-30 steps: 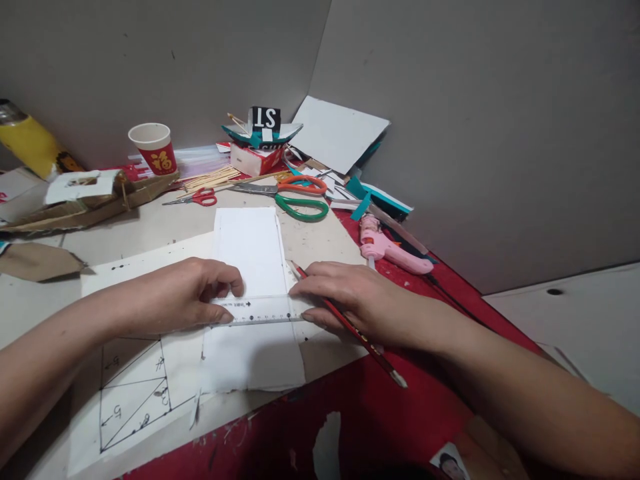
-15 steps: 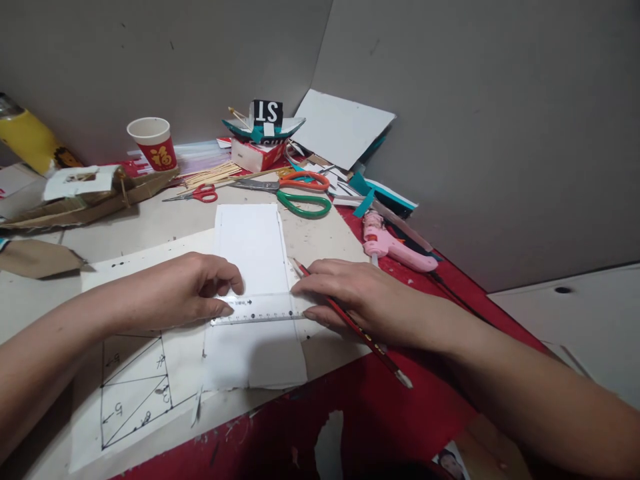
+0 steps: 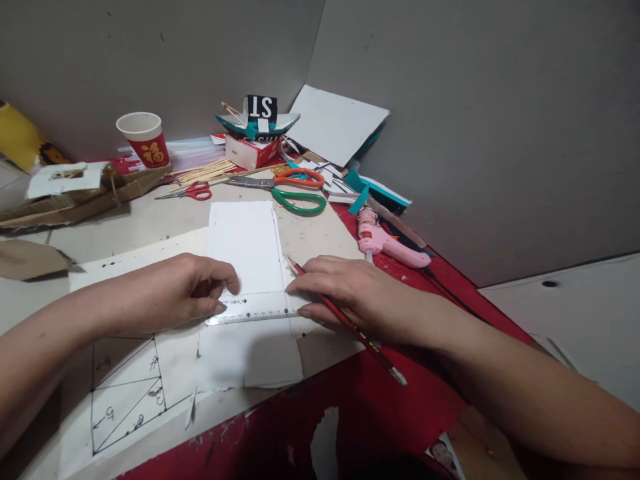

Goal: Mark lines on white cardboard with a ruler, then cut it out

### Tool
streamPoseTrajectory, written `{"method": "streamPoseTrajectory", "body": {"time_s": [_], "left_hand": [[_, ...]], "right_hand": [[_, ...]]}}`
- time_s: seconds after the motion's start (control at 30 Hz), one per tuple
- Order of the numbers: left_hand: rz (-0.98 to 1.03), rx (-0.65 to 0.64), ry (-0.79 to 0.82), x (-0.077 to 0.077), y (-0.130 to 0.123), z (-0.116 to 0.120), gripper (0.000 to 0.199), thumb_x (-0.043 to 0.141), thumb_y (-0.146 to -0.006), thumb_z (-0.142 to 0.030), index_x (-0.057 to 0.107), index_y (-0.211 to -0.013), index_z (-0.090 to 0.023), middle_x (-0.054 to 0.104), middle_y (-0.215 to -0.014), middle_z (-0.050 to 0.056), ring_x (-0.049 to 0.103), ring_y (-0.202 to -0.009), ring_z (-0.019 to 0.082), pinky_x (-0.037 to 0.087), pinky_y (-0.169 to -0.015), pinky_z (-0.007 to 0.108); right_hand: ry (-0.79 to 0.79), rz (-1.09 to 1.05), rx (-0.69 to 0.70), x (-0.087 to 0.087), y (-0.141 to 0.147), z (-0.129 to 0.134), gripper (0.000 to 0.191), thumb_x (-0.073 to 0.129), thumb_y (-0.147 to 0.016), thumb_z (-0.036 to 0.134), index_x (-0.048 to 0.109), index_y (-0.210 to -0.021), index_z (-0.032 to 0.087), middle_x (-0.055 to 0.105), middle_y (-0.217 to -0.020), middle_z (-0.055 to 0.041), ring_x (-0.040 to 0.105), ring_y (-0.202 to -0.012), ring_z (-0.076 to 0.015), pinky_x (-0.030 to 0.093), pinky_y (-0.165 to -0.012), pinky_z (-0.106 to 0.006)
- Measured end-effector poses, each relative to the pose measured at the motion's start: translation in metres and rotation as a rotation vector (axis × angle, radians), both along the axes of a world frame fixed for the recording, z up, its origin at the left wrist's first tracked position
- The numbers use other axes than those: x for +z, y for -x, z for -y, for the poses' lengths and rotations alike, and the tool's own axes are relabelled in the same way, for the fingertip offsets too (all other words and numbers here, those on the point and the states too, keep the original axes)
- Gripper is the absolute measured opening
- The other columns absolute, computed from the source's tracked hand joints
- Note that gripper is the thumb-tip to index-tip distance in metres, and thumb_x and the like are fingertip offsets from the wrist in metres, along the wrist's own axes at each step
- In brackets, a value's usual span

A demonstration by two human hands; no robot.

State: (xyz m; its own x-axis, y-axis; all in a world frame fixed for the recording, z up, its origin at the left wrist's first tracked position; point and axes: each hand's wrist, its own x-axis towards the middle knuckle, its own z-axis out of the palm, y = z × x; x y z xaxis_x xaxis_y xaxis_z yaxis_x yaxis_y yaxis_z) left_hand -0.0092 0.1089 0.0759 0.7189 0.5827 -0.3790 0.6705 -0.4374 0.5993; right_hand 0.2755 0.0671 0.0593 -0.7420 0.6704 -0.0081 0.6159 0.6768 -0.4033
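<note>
A clear plastic ruler [image 3: 265,308] lies across a white card strip [image 3: 245,243], roughly at right angles to its long sides. The fingers and thumb of my left hand [image 3: 203,288] are curled closed on the ruler's left part. At its other end, the fingertips of my right hand [image 3: 345,293] pinch the ruler's edge. A dark red pencil [image 3: 367,343] also passes through the right hand, its sharpened tip pointing up and left beside the card. Under the card and my left forearm is a paper sheet [image 3: 127,370] with black ruled lines and handwritten numbers.
Beyond the card lie large scissors [image 3: 300,202] with orange and green handles, and small red scissors [image 3: 200,191]. A paper cup [image 3: 153,150] and a cardboard boat [image 3: 135,181] stand at back left. A pink glue gun [image 3: 395,250] lies right, near the grey wall [image 3: 475,133].
The whole view has shifted slightly, so things appear a little further left. Both hands keep their hold, and the ruler stays at about the same place on the card.
</note>
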Motion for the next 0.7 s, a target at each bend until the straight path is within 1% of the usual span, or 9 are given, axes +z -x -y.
{"method": "streamPoseTrajectory", "body": {"time_s": [0.2,0.4,0.6,0.7], "left_hand": [[0.014,0.006,0.001,-0.0001,0.0009,0.0003,0.016,0.053,-0.085,-0.022,0.064,-0.096,-0.023,0.056,-0.071,-0.003,0.046,-0.062,0.013,0.034,-0.055,0.024],[0.055,0.043,0.033,-0.0003,0.0002,0.0014,0.023,0.056,-0.083,-0.023,0.068,-0.103,-0.024,0.06,-0.074,-0.001,0.048,-0.064,0.015,0.035,-0.056,0.026],[0.025,0.041,0.032,-0.0003,-0.001,0.0011,0.027,0.054,-0.084,-0.025,0.067,-0.108,-0.025,0.062,-0.078,-0.001,0.051,-0.068,0.016,0.036,-0.058,0.026],[-0.001,0.034,0.027,0.0013,-0.0028,0.0016,0.026,0.052,-0.085,-0.024,0.066,-0.107,-0.025,0.06,-0.077,-0.001,0.05,-0.067,0.016,0.035,-0.057,0.026]], "right_hand": [[-0.01,0.001,0.002,-0.0019,0.0002,0.0014,0.018,0.056,-0.095,0.026,0.067,-0.106,0.015,0.063,-0.092,-0.01,0.058,-0.088,-0.0234,0.045,-0.073,-0.033],[-0.055,0.036,0.017,-0.0022,0.0017,0.0043,0.016,0.053,-0.096,0.022,0.066,-0.102,0.018,0.061,-0.089,-0.0078,0.056,-0.084,-0.0225,0.043,-0.07,-0.033],[-0.022,0.05,0.001,-0.001,0.0021,0.0045,0.017,0.057,-0.093,0.021,0.065,-0.107,0.016,0.06,-0.092,-0.0089,0.056,-0.087,-0.0233,0.043,-0.07,-0.033],[-0.006,0.053,-0.005,0.0007,0.0015,0.0047,0.019,0.057,-0.094,0.023,0.065,-0.109,0.015,0.06,-0.092,-0.0092,0.056,-0.086,-0.0235,0.043,-0.07,-0.033]]}}
